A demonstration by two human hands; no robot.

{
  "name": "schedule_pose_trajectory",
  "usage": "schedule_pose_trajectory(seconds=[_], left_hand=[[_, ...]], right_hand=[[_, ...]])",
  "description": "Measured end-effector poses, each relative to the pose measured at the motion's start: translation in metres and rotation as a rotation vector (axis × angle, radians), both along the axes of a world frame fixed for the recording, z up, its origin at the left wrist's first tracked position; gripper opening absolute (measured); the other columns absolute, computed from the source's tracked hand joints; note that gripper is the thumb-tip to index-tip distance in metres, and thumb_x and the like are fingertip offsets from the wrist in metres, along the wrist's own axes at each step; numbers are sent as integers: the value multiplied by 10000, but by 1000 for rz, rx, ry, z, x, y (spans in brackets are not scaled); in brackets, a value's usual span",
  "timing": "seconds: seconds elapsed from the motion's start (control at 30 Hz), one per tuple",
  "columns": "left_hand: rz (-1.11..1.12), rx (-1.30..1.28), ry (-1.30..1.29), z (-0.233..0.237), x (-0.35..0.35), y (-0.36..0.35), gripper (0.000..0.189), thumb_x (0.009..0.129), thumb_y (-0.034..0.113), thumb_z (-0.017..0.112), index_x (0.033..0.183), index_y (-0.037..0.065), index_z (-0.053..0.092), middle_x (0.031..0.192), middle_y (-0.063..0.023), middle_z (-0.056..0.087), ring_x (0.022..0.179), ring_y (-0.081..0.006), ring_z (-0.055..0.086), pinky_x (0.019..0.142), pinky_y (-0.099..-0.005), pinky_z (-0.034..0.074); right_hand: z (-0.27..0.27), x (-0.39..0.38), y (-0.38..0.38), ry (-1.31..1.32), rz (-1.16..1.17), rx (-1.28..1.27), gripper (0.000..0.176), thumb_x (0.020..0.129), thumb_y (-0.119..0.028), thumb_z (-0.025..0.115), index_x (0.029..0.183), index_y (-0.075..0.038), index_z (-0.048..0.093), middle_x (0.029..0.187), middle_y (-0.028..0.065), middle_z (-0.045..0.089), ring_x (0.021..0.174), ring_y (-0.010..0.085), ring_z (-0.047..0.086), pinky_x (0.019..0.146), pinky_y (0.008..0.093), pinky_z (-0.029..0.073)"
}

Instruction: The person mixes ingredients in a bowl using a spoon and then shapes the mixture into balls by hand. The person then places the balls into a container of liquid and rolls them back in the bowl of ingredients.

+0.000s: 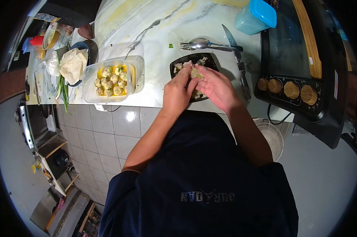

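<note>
Over a black square bowl (211, 57) of pale chopped filling, my hands meet fingertip to fingertip. Between them is a small pale-yellow dumpling (196, 73), partly covered by the fingers. My left hand (177, 89) closes on it from the left, its fingers bent inward. My right hand (217, 87) curves round it from the right, palm partly showing. To the left, a clear plastic container (90, 85) holds several round dumplings (112, 80) in yellow-orange liquid. Beyond it, a stack of thin pale wrappers (73, 64) lies on a dark plate (82, 45).
Behind the bowl lie a fork and spoon (200, 43) and a knife (229, 35); another knife (242, 75) lies to the right. A blue lidded tub (256, 18) stands near a black oven (289, 67). Green onions (61, 89) hang over the counter's front edge.
</note>
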State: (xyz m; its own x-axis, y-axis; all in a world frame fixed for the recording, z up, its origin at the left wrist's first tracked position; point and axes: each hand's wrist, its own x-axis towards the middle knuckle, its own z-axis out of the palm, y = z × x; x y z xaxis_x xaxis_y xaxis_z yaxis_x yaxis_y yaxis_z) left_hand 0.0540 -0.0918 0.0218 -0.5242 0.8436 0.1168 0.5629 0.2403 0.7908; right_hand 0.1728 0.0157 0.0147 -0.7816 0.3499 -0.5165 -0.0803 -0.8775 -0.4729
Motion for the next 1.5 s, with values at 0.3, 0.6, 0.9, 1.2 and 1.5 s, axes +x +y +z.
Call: schedule_pose_trajectory(seconds=[0.3, 0.6, 0.9, 1.2, 1.5], left_hand=[[-73, 112, 38, 3, -8, 5, 411, 837, 114, 702, 1217, -1, 595, 1183, -171, 627, 1093, -303, 613, 834, -324, 528], [-251, 86, -64, 14, -17, 6, 503, 828, 55, 685, 1302, 4, 522, 1326, -181, 534, 1270, -304, 485, 999, -360, 445], [-498, 61, -222, 9, -33, 6, 488, 775, 21, 730, 1242, 13, 589, 1230, -161, 618, 1162, -271, 593, 926, -325, 496], [-132, 223, 12, 1, 1, 8, 411, 811, 42, 705, 1207, 15, 604, 1176, -153, 639, 1100, -285, 619, 887, -350, 526], [-199, 149, -39, 17, -7, 9, 539, 759, 39, 757, 1265, 23, 571, 1202, -149, 635, 1103, -271, 629, 890, -326, 520]], right_hand=[[2, -3, -9, 48, -51, 120, 355, 997, -156, 498, 1320, -11, 483, 1262, 86, 549, 1140, 177, 549, 978, 366, 435], [5, -5, 6, -79, -28, 162, 298, 949, -153, 584, 1208, -7, 578, 1090, 57, 628, 1016, 153, 608, 904, 295, 486], [27, 0, 23, -183, 310, 264, 267, 950, -123, 557, 1161, 39, 579, 1078, 112, 637, 985, 201, 638, 917, 340, 516], [4, -1, 0, 12, -41, 132, 285, 990, -192, 518, 1219, -28, 562, 1106, 50, 612, 993, 144, 598, 891, 335, 484], [5, 6, 18, -52, 147, 253, 390, 909, -154, 637, 1232, 48, 553, 1057, 89, 635, 936, 154, 622, 864, 305, 519]])
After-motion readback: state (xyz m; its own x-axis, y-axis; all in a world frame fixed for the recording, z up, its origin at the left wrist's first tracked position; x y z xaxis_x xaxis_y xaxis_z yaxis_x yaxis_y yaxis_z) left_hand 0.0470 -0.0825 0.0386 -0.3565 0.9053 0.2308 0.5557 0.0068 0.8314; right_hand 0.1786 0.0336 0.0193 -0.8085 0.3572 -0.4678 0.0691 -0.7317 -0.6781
